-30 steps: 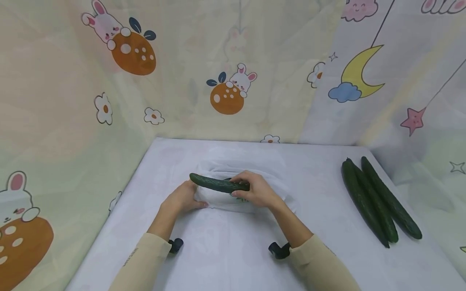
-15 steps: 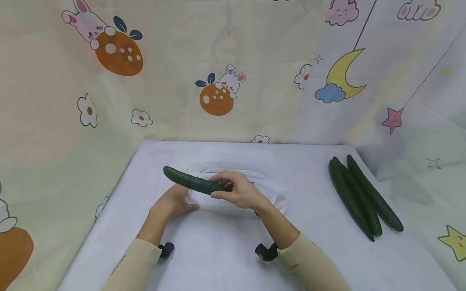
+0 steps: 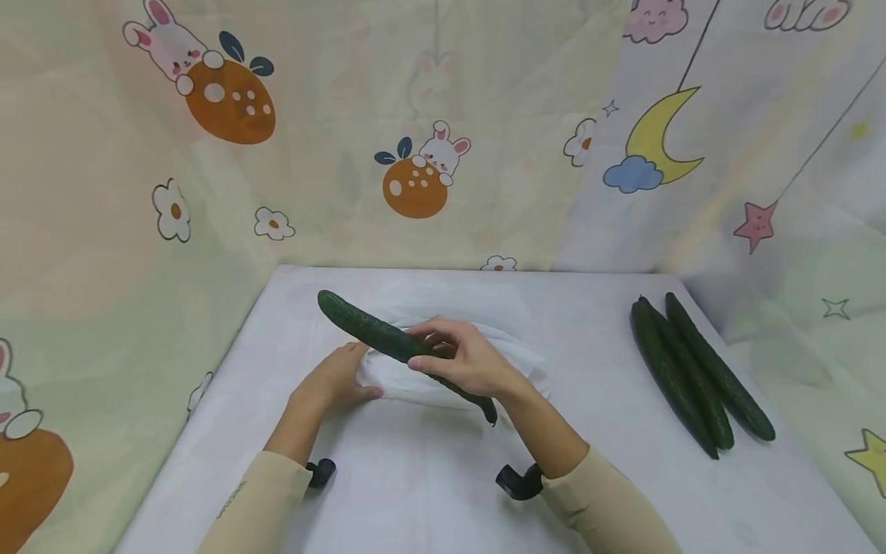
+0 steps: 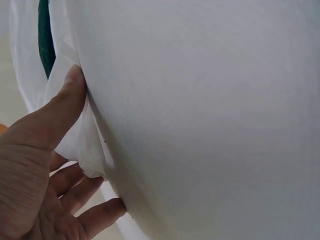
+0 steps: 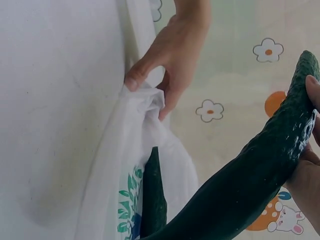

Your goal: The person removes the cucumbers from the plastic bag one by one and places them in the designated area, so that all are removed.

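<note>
My right hand (image 3: 464, 358) grips a dark green cucumber (image 3: 370, 329) around its middle. This cucumber is held above the white plastic bag (image 3: 401, 385), its blunt end raised to the left and its thin tail pointing down to the right. The bag lies on the table, and my left hand (image 3: 335, 377) pinches its left end. In the left wrist view, the thumb (image 4: 67, 100) presses the gathered plastic from one side, with fingers on the other. Green leaf print marks the bag in the right wrist view, where another cucumber (image 5: 154, 200) shows at the bag, partly hidden.
Several more cucumbers lie side by side at the table's right, the nearest cucumber (image 3: 667, 377) among them. A white cloth covers the table (image 3: 415, 477). Printed curtains (image 3: 332, 154) hang behind and at both sides. A small black camera (image 3: 519, 483) sits on the right wrist.
The cucumber in my right hand has lifted off the bag and tilted, its left end rising and its tail coming into view. My left hand stays at the bag. The head view has shifted slightly.
</note>
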Tool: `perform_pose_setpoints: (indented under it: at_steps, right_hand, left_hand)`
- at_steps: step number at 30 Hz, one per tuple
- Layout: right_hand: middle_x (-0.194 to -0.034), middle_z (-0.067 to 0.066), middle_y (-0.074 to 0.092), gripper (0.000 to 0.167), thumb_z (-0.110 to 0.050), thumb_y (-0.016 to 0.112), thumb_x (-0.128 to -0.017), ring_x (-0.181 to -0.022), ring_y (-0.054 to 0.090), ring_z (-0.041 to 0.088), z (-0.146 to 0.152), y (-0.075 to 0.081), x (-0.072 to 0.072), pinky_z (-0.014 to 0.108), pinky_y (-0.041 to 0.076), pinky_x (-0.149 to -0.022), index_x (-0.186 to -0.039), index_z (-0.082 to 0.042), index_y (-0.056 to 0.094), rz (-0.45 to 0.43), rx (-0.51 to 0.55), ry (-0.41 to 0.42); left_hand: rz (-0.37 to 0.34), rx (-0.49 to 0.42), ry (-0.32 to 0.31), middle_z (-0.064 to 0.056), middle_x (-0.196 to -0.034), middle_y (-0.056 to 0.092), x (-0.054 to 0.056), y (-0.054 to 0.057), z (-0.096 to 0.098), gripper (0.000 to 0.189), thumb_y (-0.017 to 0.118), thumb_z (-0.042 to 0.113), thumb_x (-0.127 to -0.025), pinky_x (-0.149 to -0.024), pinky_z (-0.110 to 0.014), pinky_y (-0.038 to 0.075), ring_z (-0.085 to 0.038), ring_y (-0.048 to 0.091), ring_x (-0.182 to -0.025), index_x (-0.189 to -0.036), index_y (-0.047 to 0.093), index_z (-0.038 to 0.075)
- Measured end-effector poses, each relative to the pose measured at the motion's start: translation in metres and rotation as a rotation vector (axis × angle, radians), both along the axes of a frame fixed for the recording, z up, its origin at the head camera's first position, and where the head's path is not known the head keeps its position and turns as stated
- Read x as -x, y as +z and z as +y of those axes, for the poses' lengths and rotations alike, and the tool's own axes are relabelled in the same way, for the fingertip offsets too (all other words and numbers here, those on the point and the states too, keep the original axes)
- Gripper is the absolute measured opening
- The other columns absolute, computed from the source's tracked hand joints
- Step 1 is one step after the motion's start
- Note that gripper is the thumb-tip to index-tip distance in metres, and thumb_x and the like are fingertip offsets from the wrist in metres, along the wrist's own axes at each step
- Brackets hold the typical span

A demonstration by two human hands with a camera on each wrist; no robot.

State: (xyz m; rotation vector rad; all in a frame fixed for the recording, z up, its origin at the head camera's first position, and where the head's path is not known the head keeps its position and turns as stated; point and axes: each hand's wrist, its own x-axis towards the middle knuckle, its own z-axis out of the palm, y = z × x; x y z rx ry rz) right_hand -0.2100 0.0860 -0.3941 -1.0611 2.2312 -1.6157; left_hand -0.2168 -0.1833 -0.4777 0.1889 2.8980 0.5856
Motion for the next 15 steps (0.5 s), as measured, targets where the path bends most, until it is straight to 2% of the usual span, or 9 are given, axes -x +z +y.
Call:
perform_pose_setpoints:
  at_steps: [6,11,15]
  right_hand:
    - [-0.124,0.005,0.067,0.04,-0.009,0.077,-0.092,-0.107,0.063,0.027,0.012,-0.007,0.0,0.033,0.058,-0.091,-0.132,-0.012,0.068,-0.06,0.076,-0.041]
    - [-0.123,0.01,0.066,0.039,-0.008,0.074,-0.094,-0.105,0.061,0.03,0.027,-0.016,0.001,0.034,0.059,-0.085,-0.132,-0.011,0.067,-0.133,0.147,-0.068]
    - [-0.122,0.012,0.065,0.038,-0.009,0.073,-0.095,-0.106,0.062,0.031,0.044,-0.016,-0.001,0.037,0.06,-0.085,-0.132,-0.011,0.066,-0.162,0.16,-0.097]
  left_hand:
    - [-0.001,0.041,-0.013,-0.023,-0.157,0.043,-0.002,0.002,-0.001,0.103,0.089,0.039,-0.08,-0.116,-0.062,0.037,-0.043,0.043,-0.144,-0.16,0.033,0.004]
    - [-0.019,0.021,-0.013,-0.023,-0.158,0.042,-0.003,0.0,-0.002,0.104,0.089,0.038,-0.08,-0.117,-0.061,0.036,-0.044,0.041,-0.144,-0.161,0.031,0.005]
    - [-0.025,0.017,-0.02,-0.024,-0.159,0.041,-0.001,-0.002,-0.003,0.105,0.088,0.039,-0.081,-0.117,-0.06,0.036,-0.044,0.041,-0.145,-0.161,0.03,0.005]
